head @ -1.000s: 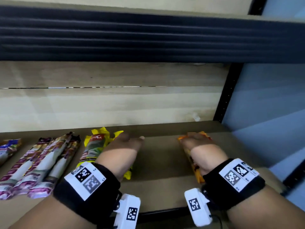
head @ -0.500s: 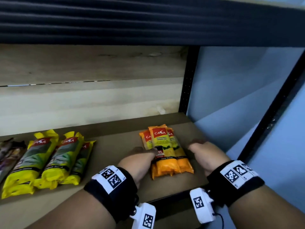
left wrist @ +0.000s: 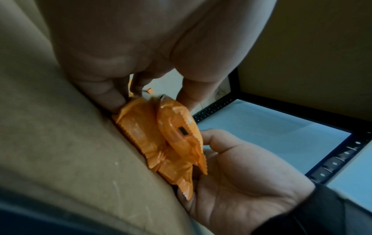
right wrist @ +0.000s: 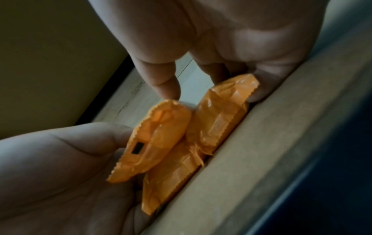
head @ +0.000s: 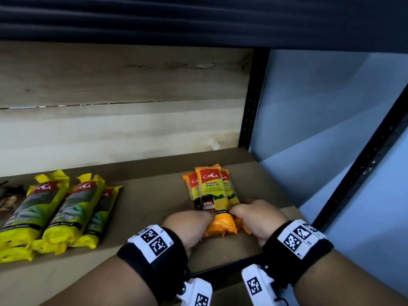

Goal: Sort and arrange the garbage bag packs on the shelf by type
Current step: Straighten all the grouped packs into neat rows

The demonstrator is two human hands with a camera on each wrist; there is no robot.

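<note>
Three orange garbage bag packs (head: 212, 191) lie stacked lengthwise on the right end of the brown shelf board (head: 150, 195). My left hand (head: 192, 219) clasps the stack's near end from the left, thumb on the top pack. My right hand (head: 249, 214) clasps it from the right, thumb also on top. In the left wrist view my left hand's fingers (left wrist: 108, 95) press the orange packs (left wrist: 161, 135), with the right hand (left wrist: 241, 182) cupped opposite. The right wrist view shows the orange packs (right wrist: 181, 143) between my right hand's fingers (right wrist: 161, 85) and the left hand (right wrist: 60, 159).
Three yellow packs (head: 66, 208) lie side by side at the left, and dark purple packs (head: 8, 199) show at the left edge. A black upright post (head: 251, 96) stands behind the orange stack, another post (head: 364, 162) at the front right. A dark shelf (head: 198, 18) hangs overhead.
My left hand left the yellow packs and moved right to the orange stack. Both hands, which stood beside the stack half a second ago, now close on its near end.
</note>
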